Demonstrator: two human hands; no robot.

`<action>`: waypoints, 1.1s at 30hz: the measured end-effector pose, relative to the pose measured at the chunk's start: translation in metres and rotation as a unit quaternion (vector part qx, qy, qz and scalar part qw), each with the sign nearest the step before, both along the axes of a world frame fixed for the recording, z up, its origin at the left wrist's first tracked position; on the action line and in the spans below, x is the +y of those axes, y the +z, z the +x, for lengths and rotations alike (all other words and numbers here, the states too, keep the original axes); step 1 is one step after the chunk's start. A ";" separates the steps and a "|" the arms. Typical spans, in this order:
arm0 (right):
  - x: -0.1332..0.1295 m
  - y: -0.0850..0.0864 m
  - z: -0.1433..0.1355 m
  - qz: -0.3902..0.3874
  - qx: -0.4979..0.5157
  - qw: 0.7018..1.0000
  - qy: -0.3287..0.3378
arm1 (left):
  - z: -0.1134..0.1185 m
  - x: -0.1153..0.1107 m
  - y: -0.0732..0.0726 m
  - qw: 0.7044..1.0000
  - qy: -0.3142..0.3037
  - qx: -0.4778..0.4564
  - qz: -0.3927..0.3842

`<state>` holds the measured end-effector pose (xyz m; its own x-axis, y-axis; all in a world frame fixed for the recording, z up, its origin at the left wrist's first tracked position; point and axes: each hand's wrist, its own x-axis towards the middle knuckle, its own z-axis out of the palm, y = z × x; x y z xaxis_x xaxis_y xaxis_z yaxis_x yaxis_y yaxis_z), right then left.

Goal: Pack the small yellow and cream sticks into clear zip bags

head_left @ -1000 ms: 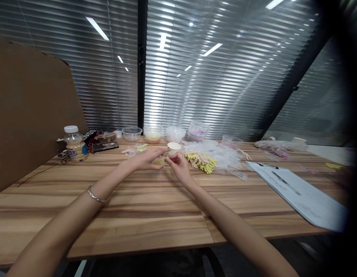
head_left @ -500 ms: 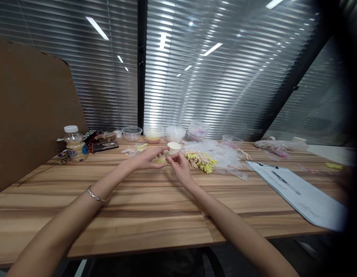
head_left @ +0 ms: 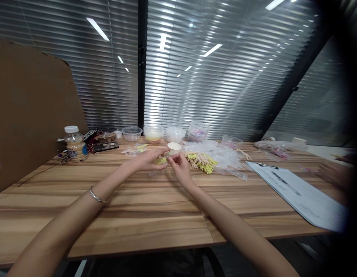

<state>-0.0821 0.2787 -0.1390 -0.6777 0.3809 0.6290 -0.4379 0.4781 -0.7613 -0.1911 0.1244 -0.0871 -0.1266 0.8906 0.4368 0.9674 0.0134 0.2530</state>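
My left hand (head_left: 150, 160) reaches over the table with its fingers stretched and the thumb apart, beside a white paper cup (head_left: 175, 149). Just in front of the cup, my right hand (head_left: 180, 164) has thumb and fingertips pinched together; whatever is between them is too small to make out. Something yellow (head_left: 160, 161), apparently in clear plastic, shows behind and below the left fingers. To the right of my right hand lies a bundle of yellow and cream strands (head_left: 202, 161), partly on a pile of clear plastic bags (head_left: 224, 157).
Clear plastic tubs (head_left: 132, 134) line the back below the blinds. At left stand a white-capped bottle (head_left: 76, 144) and a cardboard panel (head_left: 31, 111). A clipboard (head_left: 294, 192) with paper and a pen lies at right, near another person's blurred hand (head_left: 334, 175).
My two hands keep almost the same place, with only small finger movement. At the right edge, another person's hand has come into view over the clipboard's far side.
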 end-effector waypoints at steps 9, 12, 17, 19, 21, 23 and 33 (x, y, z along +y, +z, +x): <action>-0.001 -0.001 -0.001 -0.004 0.004 1.000 0.010 | 0.001 0.001 0.001 0.999 -0.002 0.016 0.028; -0.001 -0.001 -0.002 -0.008 0.008 1.000 0.014 | 0.000 0.002 0.000 0.999 -0.009 0.033 0.036; -0.002 0.000 -0.001 -0.008 0.018 1.000 0.024 | -0.002 0.003 -0.004 0.998 -0.018 0.036 0.049; -0.003 0.002 0.001 -0.008 0.023 0.999 0.025 | -0.002 0.003 -0.005 0.997 -0.019 0.034 0.060; -0.004 0.004 0.002 -0.006 0.030 0.999 0.021 | -0.002 0.004 -0.005 0.997 -0.017 0.031 0.071; -0.005 0.004 0.003 -0.005 0.034 0.999 0.020 | -0.002 0.004 -0.005 0.996 -0.015 0.027 0.079; 0.008 -0.028 -0.019 -0.054 -0.045 0.997 0.045 | 0.001 0.013 -0.031 0.987 0.025 -0.139 0.080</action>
<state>-0.1014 0.2867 -0.1673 -0.7642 0.3771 0.5233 -0.4035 0.3535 -0.8440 -0.1900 0.1378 -0.1179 -0.3027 0.8034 0.5128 0.8591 -0.0029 0.5117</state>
